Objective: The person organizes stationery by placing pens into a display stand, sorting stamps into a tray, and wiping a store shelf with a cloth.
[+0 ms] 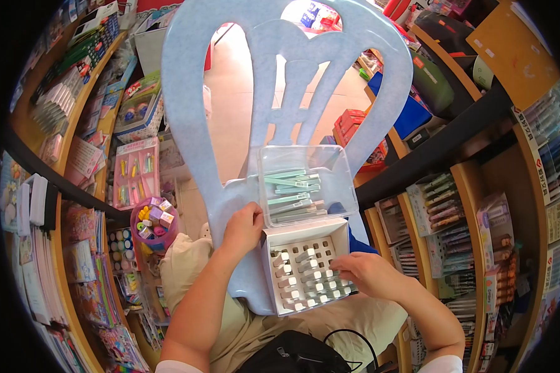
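Note:
A light blue plastic chair (186, 118) stands before me with two boxes on its seat. The clear plastic box (346, 198) holds several mint-green and greyish slim sticks (292, 182). Nearer to me is a white cardboard box (269, 264) with a holed insert; several white-capped, clear-bodied items (308, 265) stand in its holes, and the upper holes are bare. My left hand (242, 227) has its fingers curled closed at the clear box's left edge. Over the right side of the white box, my right hand (364, 272) is pinched near the caps; what its fingertips hold is hidden.
Shelves packed with stationery rise on both sides. A pink basket (144, 241) of small items and a pink box (135, 146) of small coloured pieces stand at left. Pen racks (442, 202) line the right. A black bag (289, 353) rests on my lap.

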The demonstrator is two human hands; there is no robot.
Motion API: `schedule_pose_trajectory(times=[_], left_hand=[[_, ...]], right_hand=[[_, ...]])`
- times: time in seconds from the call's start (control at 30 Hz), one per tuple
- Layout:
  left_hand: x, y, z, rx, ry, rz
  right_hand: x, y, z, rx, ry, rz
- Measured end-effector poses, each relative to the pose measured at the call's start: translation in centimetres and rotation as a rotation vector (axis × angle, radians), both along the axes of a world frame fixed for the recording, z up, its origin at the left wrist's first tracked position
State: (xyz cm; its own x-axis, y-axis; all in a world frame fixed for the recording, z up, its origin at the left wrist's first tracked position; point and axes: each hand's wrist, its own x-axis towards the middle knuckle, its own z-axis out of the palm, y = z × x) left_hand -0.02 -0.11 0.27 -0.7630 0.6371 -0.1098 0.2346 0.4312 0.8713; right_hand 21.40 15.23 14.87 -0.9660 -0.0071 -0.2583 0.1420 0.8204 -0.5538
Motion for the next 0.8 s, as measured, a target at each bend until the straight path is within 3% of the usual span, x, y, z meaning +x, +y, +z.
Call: schedule_pose_trajectory(times=[0.07, 0.17, 0.4, 0.5, 0.67, 0.8], left_hand=[[0.0, 0.0, -0.2, 0.008, -0.018, 0.001], [0.0, -0.1, -0.1, 0.003, 0.014, -0.002], [0.0, 0.1, -0.3, -0.013, -0.012, 0.008], [0.0, 0.0, -0.4, 0.021, 0.007, 0.006], [-0.1, -0.1, 0.1, 0.019, 0.003, 0.001], [-0.1, -0.1, 0.0, 0.022, 0.030, -0.007]], right_hand=[[-0.3, 0.0, -0.2, -0.124, -0.035, -0.121], [-0.9, 1.0, 0.5, -0.138, -0.048, -0.100], [-8.2, 5.4, -2.2, -0.326, 0.218, -0.388], [-12.1, 6.4, -4.6, 0.065, -0.014, -0.269], [-15.9, 7.6, -11.8, 0.148, -0.182, -0.398], [-17.3, 6.2, -11.3, 0.188, -0.244, -0.489]])
